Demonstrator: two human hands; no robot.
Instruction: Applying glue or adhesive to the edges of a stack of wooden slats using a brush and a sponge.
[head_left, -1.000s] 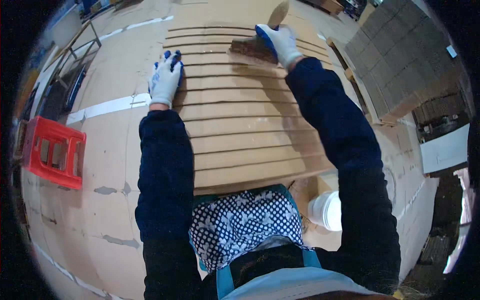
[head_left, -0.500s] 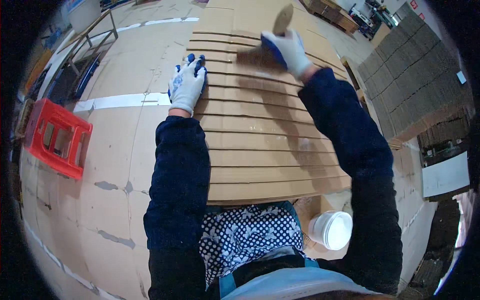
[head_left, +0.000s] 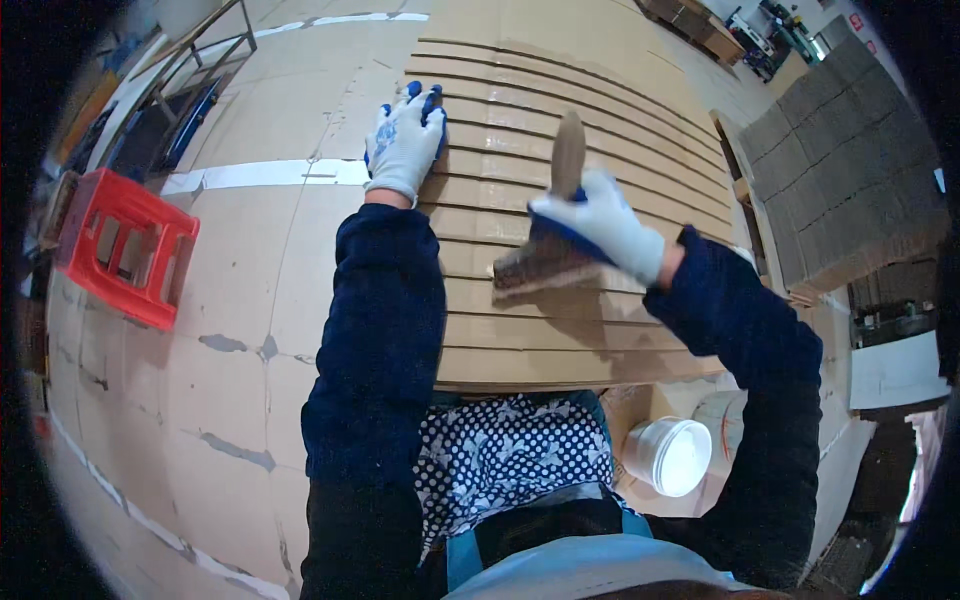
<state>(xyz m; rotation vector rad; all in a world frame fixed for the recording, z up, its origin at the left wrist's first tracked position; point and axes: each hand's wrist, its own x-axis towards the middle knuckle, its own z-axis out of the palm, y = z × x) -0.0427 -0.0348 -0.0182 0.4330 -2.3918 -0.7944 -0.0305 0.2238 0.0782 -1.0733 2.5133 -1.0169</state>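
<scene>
Cardboard sheets [head_left: 490, 333] lie overlapped like steps in front of me, their edges forming parallel dark lines. My right hand [head_left: 600, 225], in a white and blue glove, grips a wide brush [head_left: 545, 268]. Its handle points up and away, and its bristles are down at the nearer sheets; whether they touch is hard to tell. At the left edge of the sheets rests my left hand [head_left: 406, 142], gloved alike, fingers spread and holding nothing. Wet-looking shine shows on some strips. A white bucket [head_left: 668, 455] with white contents stands by my right side.
A red plastic stool [head_left: 125, 248] is on the floor at left, with a metal-framed rack [head_left: 200, 70] behind it. Tall stacks of grey-brown cardboard [head_left: 850, 170] stand on the right beside a wooden pallet [head_left: 735, 165]. A white panel [head_left: 895, 370] is at far right.
My right hand has drawn the brush from the far strips toward me. My left hand stays spread at the sheets' left edge. The whole view has shifted slightly.
</scene>
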